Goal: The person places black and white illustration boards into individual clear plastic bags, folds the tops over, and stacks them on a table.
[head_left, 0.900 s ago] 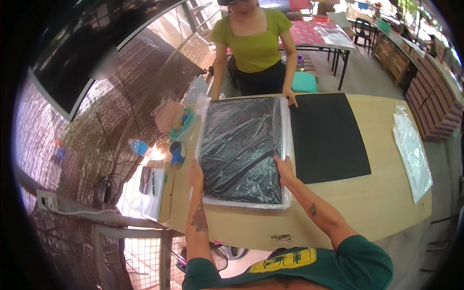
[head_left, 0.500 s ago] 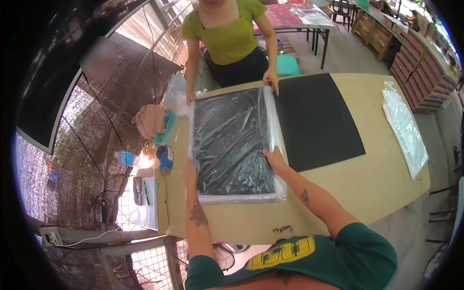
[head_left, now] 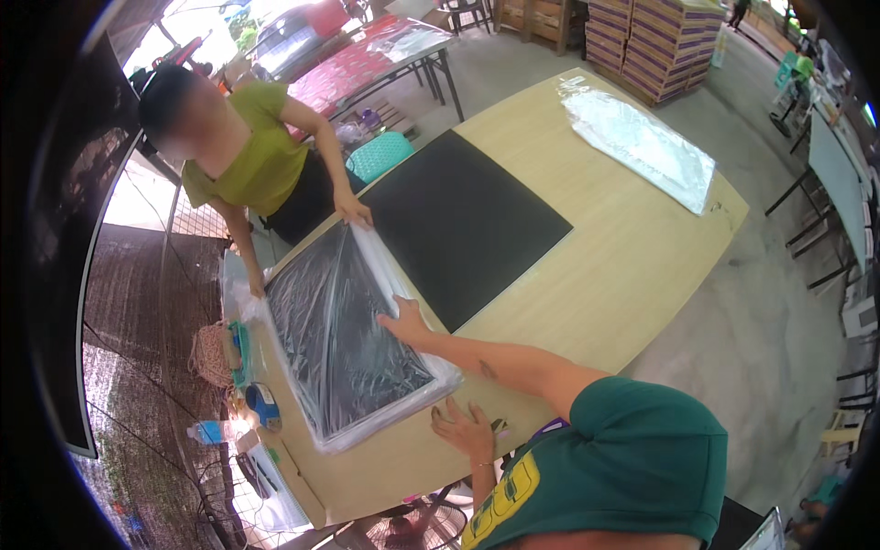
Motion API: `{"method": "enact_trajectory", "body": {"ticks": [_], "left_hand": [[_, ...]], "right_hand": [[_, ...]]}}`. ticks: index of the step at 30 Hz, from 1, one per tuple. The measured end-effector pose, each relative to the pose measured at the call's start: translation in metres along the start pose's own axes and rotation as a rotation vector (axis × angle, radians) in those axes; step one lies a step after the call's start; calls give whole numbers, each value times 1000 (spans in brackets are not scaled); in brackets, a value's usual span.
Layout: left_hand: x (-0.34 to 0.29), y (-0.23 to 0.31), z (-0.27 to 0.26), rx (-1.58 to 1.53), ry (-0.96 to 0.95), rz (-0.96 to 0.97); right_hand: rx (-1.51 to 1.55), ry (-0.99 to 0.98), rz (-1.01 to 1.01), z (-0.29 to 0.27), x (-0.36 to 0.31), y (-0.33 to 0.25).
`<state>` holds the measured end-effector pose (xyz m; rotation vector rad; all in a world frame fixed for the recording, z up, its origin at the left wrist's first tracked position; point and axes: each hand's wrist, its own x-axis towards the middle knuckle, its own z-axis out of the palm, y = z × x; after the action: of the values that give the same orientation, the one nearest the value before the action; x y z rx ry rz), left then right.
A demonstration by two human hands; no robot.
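A dark flat panel in clear plastic wrap (head_left: 339, 330) lies on the wooden table, its loose plastic margin along the right and near edges. My right hand (head_left: 410, 327) rests at the panel's right edge, thumb and fingers apart, touching the plastic. Just off the panel's near corner, my left hand (head_left: 466, 431) is open above or on the tabletop, fingers spread, holding nothing. Opposite me, a co-worker in a green top has one hand (head_left: 354, 209) at the far right corner and the other hand (head_left: 256, 282) at the far left corner. A bare black sheet (head_left: 467, 225) lies beside the panel.
Clear plastic sleeves (head_left: 637, 142) lie toward the table's (head_left: 632, 284) right end. Along the left edge are a blue tape roll (head_left: 263, 406), a teal tray (head_left: 239, 353), a woven basket (head_left: 213, 355) and a bottle (head_left: 213, 432). Stacked boxes (head_left: 655, 46) stand on the floor beyond.
My left hand has let go of the panel's left edge and moved to the near table edge. My right hand stays at the right edge. The view has turned right.
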<state>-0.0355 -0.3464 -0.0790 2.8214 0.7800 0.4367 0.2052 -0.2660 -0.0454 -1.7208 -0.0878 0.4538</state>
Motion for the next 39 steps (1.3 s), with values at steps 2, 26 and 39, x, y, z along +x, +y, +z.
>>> {"method": "enact_trajectory", "body": {"ticks": [2, 26, 39], "left_hand": [[-6, -9, 1, -63, 30, -69], [82, 365, 26, -826, 78, 350], [158, 537, 136, -500, -247, 784]], "right_hand": [[-150, 97, -279, -24, -39, -7], [-1021, 618, -287, -754, -64, 157], [-654, 759, -457, -727, -99, 112]]}}
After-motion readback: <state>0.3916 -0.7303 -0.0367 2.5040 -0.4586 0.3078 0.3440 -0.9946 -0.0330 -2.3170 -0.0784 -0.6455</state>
